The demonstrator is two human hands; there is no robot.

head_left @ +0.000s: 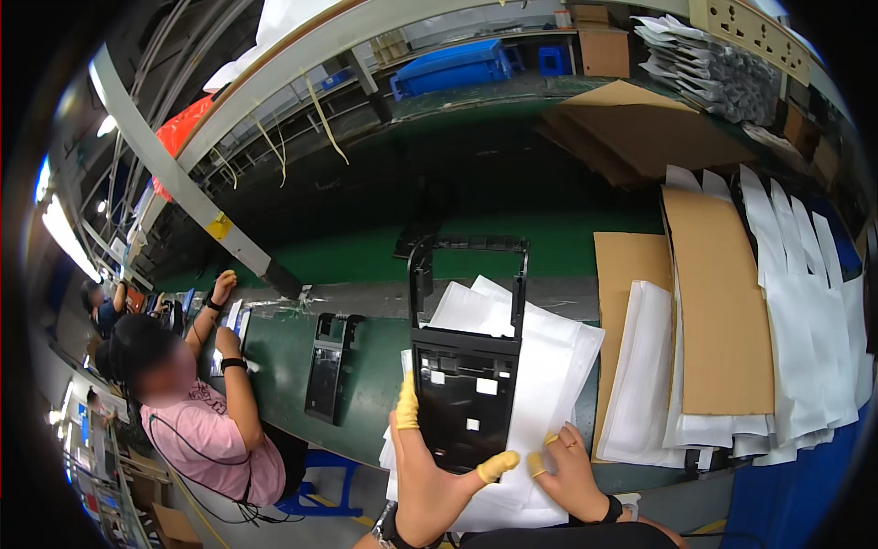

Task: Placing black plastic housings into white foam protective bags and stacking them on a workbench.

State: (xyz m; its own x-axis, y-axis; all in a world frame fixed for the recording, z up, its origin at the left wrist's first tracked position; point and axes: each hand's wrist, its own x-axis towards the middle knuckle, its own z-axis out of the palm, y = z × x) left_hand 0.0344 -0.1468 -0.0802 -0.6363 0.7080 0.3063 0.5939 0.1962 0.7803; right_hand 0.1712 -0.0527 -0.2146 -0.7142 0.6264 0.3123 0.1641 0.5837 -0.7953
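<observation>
On the green bench [366, 384], near its front edge, a black plastic frame [466, 366] is being gripped by the left hand [430, 476] while white foam sheets [549, 384] are being pressed by the right hand [567, 471], fingers spread.

The lower part of the black plastic frame [466, 366] is covered by the left hand [430, 476], so its bottom edge cannot be seen. The white foam sheets [549, 384] under the frame are largely hidden by it and by the right hand [567, 471] beside it. Both forearms below the frame are cut off by the picture's lower edge. Left of the frame, a second black part [327, 366] is too dark to make out in detail.
</observation>
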